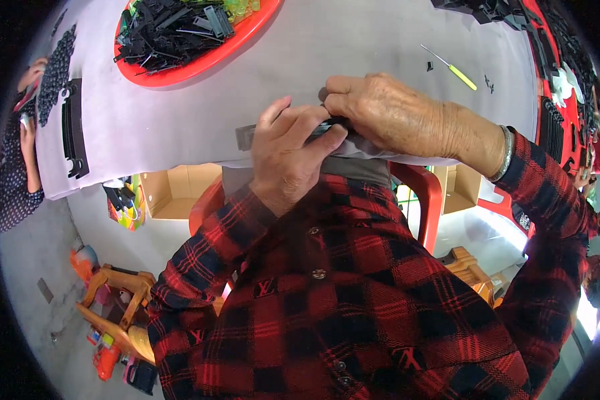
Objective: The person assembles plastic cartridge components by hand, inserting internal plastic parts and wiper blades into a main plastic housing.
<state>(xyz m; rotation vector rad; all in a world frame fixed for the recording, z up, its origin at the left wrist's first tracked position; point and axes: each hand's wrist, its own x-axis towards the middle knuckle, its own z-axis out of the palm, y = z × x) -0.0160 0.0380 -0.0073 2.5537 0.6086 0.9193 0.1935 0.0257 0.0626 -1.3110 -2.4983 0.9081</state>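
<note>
Close to the table's near edge, my left hand (290,150) is closed round a black plastic part (322,128), thumb and fingers pressing on it. A flat grey strip (245,137) pokes out on the left side of that hand; whether it belongs to the same part I cannot tell. My right hand (383,110) meets the part's right end with its fingertips pinched together. What those fingertips grip is hidden behind the hand. To the right lies a thin metal tool with a yellow handle (461,77), beside a small black piece (430,66).
A red basin (170,81) heaped with black plastic parts stands at the far left. A long black part (75,130) lies by the left edge, near another person's arm (29,150). More black parts crowd the right edge. Cardboard boxes (178,193) sit below the table (200,127).
</note>
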